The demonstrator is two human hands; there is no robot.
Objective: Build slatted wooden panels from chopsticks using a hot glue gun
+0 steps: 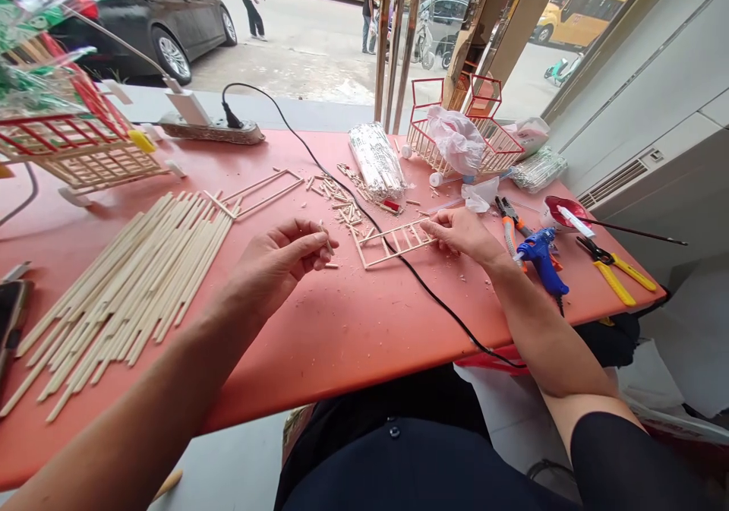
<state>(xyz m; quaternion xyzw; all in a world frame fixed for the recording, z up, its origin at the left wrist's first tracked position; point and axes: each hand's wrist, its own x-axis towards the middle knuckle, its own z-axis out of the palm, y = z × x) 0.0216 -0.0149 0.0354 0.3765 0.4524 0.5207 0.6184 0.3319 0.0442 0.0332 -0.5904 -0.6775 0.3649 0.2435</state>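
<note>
Between the thumb and fingers of my left hand (290, 253) is a short wooden stick piece (326, 239), held above the red table (319, 336). My right hand (459, 234) pinches the right end of a small ladder-like wooden frame (390, 244), which has several crossbars. Behind the two hands lies a pile of short cut stick pieces (342, 196). A larger open wooden frame (267, 192) rests past my left hand, one corner touching the many long sticks (130, 283) spread on the left.
A black cable (444, 310) crosses the table, running under the small frame. Right of my right hand lie a blue glue gun (544, 260) and yellow-handled pliers (618, 268). Red-trimmed stick baskets stand at the back right (495, 143) and left (85, 146).
</note>
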